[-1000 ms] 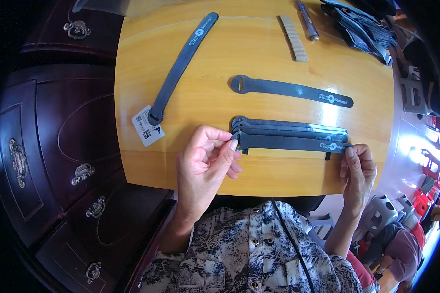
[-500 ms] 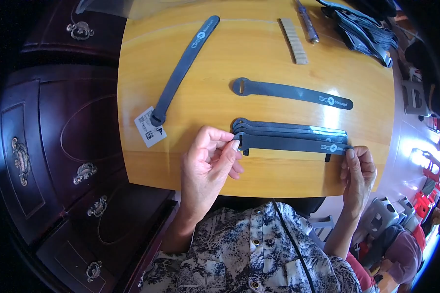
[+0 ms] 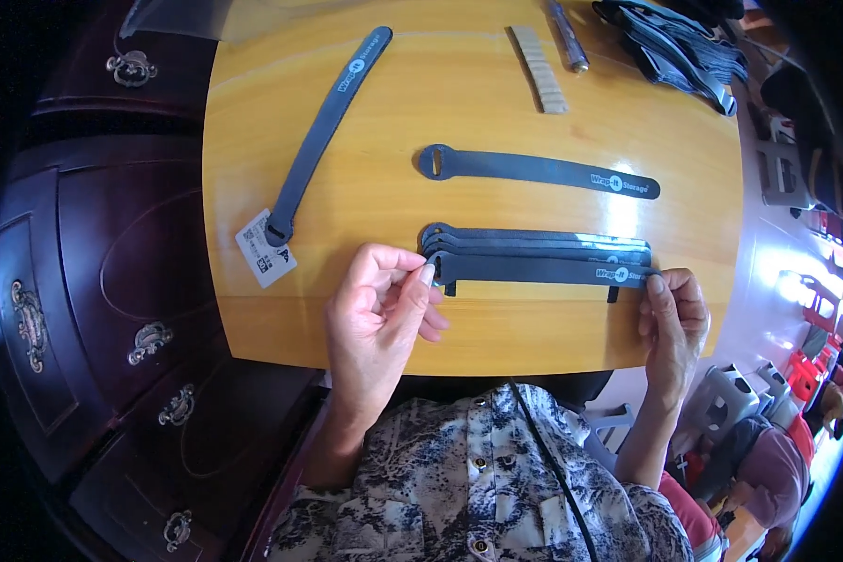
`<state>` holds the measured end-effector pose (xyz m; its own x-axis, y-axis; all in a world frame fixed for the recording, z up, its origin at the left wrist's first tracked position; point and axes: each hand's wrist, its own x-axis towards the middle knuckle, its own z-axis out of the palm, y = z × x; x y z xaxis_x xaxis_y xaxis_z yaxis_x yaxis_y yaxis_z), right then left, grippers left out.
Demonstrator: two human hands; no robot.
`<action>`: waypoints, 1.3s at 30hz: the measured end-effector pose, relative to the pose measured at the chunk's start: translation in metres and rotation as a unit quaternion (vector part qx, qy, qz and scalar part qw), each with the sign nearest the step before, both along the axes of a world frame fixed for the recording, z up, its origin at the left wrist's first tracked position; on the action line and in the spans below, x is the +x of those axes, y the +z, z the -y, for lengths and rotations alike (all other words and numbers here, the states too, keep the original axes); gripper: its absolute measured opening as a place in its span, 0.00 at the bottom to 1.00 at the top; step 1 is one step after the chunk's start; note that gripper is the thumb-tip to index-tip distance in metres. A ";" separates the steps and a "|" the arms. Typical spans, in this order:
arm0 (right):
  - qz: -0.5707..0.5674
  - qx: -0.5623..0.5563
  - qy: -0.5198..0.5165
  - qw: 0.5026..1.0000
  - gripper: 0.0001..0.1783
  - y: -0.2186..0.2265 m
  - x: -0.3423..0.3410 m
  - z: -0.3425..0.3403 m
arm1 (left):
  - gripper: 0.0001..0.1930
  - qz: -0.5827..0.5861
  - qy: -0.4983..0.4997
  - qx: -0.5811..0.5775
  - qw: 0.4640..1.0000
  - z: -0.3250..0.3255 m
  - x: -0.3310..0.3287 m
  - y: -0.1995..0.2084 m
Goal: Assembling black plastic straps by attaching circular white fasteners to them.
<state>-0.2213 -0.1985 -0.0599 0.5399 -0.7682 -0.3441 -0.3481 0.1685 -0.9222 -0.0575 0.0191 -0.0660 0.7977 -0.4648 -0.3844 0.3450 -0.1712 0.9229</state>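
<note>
A dark grey cable strap (image 3: 525, 271) with a slotted round end is stretched level between my two hands. My left hand (image 3: 375, 304) pinches its slotted end between thumb and forefinger, the other fingers loosely curled. At the opposite end, near the pale print, my right hand (image 3: 676, 323) grips it between thumb and fingers. Just behind lie several stacked straps (image 3: 543, 241), slotted ends at the left, overlapping like steps. Beneath the front strap, short black ends, including a right-hand tab (image 3: 613, 294), stick out toward me.
A single strap (image 3: 534, 170) lies behind the stack. At left, another strap (image 3: 323, 131) slants beside a white label card (image 3: 264, 253). Farther back are a corrugated cardboard strip (image 3: 539, 70), a pen-like tube (image 3: 569, 37) and a strap pile (image 3: 670, 51). Dark drawers (image 3: 150, 234) stand left of the table.
The whole view has shifted slightly, so everything sits a little farther left and higher. Both hands keep their hold on the strap, which lies in nearly the same place over the stack.
</note>
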 end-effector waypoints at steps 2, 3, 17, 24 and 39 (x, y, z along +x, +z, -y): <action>-0.003 -0.008 0.002 1.000 0.08 -0.002 -0.001 0.000 | 0.04 -0.006 0.003 -0.002 1.000 0.001 -0.001 -0.002; -0.006 -0.010 0.002 1.000 0.08 -0.002 0.000 0.000 | 0.04 -0.003 0.003 -0.002 1.000 0.001 0.000 -0.002; -0.003 -0.001 -0.002 1.000 0.07 0.002 0.004 -0.001 | 0.06 0.011 0.019 0.016 1.000 0.006 -0.002 -0.001; -0.025 -0.006 -0.010 1.000 0.07 -0.002 0.005 -0.003 | 0.05 0.008 0.023 0.041 0.999 0.007 0.000 0.002; -0.040 -0.010 -0.020 0.999 0.08 0.001 0.010 -0.003 | 0.05 -0.008 0.013 0.061 0.998 0.008 0.001 0.006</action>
